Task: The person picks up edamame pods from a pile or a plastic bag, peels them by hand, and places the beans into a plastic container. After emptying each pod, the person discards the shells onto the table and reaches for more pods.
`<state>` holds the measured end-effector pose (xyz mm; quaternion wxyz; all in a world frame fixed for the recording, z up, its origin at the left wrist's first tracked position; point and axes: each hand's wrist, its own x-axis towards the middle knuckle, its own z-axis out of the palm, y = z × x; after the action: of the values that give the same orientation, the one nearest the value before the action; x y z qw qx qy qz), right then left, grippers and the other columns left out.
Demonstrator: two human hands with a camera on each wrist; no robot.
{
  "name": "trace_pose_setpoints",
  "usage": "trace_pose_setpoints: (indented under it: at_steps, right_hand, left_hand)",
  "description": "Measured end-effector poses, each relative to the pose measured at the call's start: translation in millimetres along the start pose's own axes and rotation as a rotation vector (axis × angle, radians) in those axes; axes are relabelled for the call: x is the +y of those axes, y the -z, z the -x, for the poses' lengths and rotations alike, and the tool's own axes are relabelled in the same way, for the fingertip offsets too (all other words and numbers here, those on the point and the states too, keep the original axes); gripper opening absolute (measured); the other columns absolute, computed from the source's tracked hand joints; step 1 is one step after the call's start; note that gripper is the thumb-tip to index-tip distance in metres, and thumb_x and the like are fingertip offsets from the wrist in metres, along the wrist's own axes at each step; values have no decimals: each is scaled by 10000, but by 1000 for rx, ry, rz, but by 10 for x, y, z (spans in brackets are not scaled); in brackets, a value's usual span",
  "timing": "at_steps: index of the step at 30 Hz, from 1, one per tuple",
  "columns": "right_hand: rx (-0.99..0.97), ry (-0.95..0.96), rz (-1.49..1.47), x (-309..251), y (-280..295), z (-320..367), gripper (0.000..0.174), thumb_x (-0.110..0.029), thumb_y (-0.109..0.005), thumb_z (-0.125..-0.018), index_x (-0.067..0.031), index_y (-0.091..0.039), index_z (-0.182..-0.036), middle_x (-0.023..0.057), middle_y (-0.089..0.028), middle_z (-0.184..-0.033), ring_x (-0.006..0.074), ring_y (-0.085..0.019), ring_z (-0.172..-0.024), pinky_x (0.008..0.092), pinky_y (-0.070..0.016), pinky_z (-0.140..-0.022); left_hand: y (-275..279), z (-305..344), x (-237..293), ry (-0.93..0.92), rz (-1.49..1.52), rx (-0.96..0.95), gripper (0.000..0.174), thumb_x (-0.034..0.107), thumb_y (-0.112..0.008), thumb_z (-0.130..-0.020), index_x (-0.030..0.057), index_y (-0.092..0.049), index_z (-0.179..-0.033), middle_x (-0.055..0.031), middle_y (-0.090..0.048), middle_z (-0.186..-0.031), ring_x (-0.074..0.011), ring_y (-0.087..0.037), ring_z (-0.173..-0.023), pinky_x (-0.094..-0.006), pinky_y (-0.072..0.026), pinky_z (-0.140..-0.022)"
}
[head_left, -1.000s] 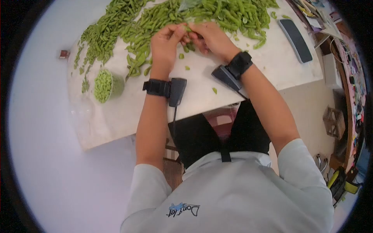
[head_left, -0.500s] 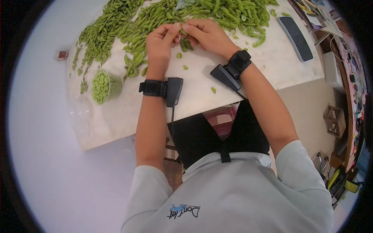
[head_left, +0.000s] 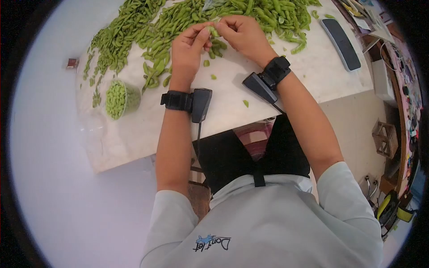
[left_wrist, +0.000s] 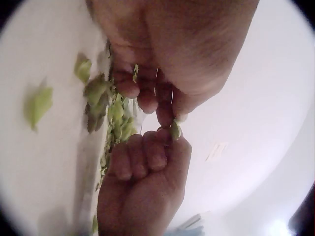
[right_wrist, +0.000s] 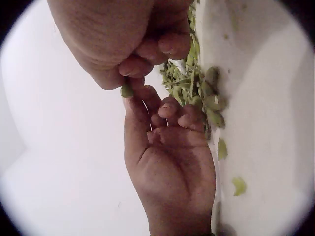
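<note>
Head view: white tabletop (head_left: 250, 94), upper frame; pod heap (head_left: 147, 31) along its top edge; cup of shelled beans (head_left: 117, 99) at left; dark flat device (head_left: 342, 44) upper right; left hand (head_left: 190, 47) and right hand (head_left: 243, 35) both pinch one pod (head_left: 214, 31), upper centre.

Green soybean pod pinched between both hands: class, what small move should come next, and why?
Probably squeeze the small green pod open: the left hand and right hand both pinch it, and shelled green beans fill the clear plastic cup nearby.
</note>
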<state>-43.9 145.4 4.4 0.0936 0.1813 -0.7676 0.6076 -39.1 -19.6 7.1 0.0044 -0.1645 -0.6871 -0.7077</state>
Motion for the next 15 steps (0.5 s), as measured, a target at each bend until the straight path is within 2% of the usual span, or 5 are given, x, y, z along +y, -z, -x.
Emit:
trace_pose_setpoints:
  at_steps: [6,9,12,15]
  right_hand:
    - [-97,-108,-168,-56,-23,20,251,-251,-583,-874,-14,-594,-794,14,-513,-579,80,-434,-530,264,-378,-500]
    - [-48,-44,-69,-45,-24,17,258,-253,-578,-886,-9,-592,-803,11,-516,-580,76,-448,-537,257,-383,-503]
    - [-58,-23,-125,-59,-8,9,268,-250,-568,-894,-1,-585,-796,11,-507,-572,76,-457,-537,254,-384,-504]
    - [-53,-23,-176,-97,-22,26,269,-247,-559,-896,0,-583,-794,13,-506,-572,79,-459,-534,255,-384,-502]
  left_hand:
    - [-15,-6,15,-26,13,86,257,126,-560,-909,-2,-564,-1132,-16,-597,-788,-72,-521,-653,-208,-420,-585]
    - [15,-13,-4,46,102,41,251,122,-582,-896,0,-576,-1116,-20,-605,-810,-75,-520,-643,-212,-421,-579]
    - [-46,-1,48,59,-40,10,242,114,-602,-883,-2,-584,-1094,-22,-610,-805,-81,-521,-638,-218,-424,-577]
    - [-12,-6,8,33,-12,17,249,101,-618,-869,-9,-589,-1090,-29,-610,-787,-88,-524,-638,-226,-429,-575]
